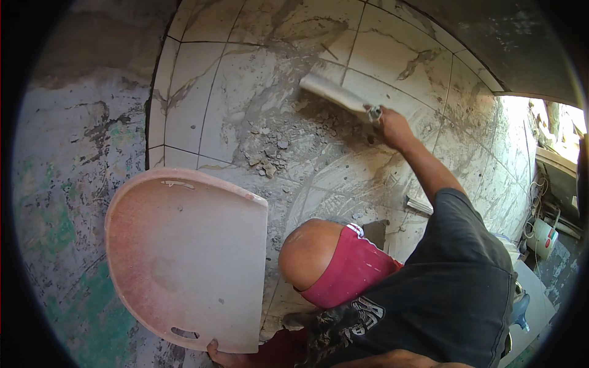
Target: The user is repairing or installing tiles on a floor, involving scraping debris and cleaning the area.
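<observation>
My right hand (391, 127) is closed on the handle of a long, pale flat-bladed tool (331, 92), held out over the marble-patterned tiles. Grey rubble (270, 156) and fine dust lie on the tiles below and left of the blade. At the lower edge my left hand (218, 354) grips the straight-sided end of a pale pink, D-shaped plastic scoop (190, 257) near a slot in its rim; most of that hand is hidden. My bare knee (310, 254), below pink shorts, is beside the scoop.
A worn, paint-spotted surface (55, 227) borders the tiles on the left. A metal bar (419, 205) lies right of my arm. At the far right are a white container (542, 238), cables and a pale board (531, 297). A dark surface (521, 43) edges the upper right.
</observation>
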Demonstrator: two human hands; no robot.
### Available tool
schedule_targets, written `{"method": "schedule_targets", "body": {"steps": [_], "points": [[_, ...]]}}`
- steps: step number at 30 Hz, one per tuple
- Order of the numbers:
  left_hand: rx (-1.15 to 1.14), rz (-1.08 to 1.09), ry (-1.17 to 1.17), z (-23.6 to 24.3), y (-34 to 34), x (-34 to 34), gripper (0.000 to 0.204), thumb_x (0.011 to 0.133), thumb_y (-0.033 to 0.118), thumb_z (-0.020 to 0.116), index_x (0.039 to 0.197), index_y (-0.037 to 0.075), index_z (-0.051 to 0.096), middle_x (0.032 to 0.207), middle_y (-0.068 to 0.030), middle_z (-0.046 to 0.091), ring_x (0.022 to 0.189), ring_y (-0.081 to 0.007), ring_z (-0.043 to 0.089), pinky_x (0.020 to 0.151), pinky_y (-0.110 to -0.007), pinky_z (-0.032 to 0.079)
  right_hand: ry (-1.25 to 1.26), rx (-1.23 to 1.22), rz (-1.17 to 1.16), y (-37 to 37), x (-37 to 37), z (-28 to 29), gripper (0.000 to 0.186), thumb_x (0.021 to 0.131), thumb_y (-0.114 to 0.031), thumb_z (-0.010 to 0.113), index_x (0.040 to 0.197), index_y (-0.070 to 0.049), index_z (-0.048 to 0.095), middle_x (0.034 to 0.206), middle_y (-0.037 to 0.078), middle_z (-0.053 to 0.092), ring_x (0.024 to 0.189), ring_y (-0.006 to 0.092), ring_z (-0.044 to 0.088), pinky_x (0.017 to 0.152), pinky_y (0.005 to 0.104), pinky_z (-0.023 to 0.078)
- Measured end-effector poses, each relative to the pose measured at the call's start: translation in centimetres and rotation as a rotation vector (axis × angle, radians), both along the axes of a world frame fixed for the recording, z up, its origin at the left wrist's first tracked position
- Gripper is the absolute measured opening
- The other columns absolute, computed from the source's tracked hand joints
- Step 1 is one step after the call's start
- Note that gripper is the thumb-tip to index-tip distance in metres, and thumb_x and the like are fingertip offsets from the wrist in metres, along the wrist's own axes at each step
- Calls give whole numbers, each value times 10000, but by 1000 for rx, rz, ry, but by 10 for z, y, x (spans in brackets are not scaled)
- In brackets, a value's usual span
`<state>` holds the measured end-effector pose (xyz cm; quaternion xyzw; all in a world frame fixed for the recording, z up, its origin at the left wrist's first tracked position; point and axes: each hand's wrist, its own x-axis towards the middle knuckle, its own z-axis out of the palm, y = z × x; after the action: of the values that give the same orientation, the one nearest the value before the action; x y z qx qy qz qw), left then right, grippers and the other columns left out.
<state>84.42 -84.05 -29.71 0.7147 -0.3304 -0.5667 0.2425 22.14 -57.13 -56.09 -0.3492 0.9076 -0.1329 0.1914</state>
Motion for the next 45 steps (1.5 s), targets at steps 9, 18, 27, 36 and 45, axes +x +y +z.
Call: {"method": "schedule_targets", "body": {"steps": [9,18,27,36,45], "points": [[-56,171,-6,25,17,-37,602,779,303,548,1301,19,445,1244,-177,541,1118,-347,529,942,-468,447,52,-147,-158,-62,-91,32,279,837,-232,656,1010,-22,594,922,237,636,861,433,606,727,482,487],[-126,290,-20,39,63,-48,715,728,272,555,1375,22,385,1276,-178,508,1158,-352,515,967,-477,440,302,153,-299,-174,-268,25,489,902,-187,608,1363,-83,482,1364,135,519,1273,297,479,1069,419,400],[-63,307,156,53,93,-31,689,730,257,565,1351,2,409,1231,-174,541,1128,-365,539,951,-499,452,82,81,-160,-231,-211,50,456,898,-132,608,1339,-63,512,1327,157,556,1232,304,525,1037,409,434],[-144,283,318,24,87,14,725,717,251,559,1375,12,368,1218,-187,536,1108,-356,549,938,-484,473,88,-68,421,-195,-59,-21,449,816,-50,500,1255,-123,566,1075,164,657,940,350,647,824,443,525],[-151,285,76,-3,65,82,770,677,280,560,1389,56,370,1285,-147,485,1195,-354,481,975,-499,424,51,-139,586,-142,147,-7,437,812,-47,519,1226,-160,596,1089,108,651,928,320,648,794,421,534]]}}
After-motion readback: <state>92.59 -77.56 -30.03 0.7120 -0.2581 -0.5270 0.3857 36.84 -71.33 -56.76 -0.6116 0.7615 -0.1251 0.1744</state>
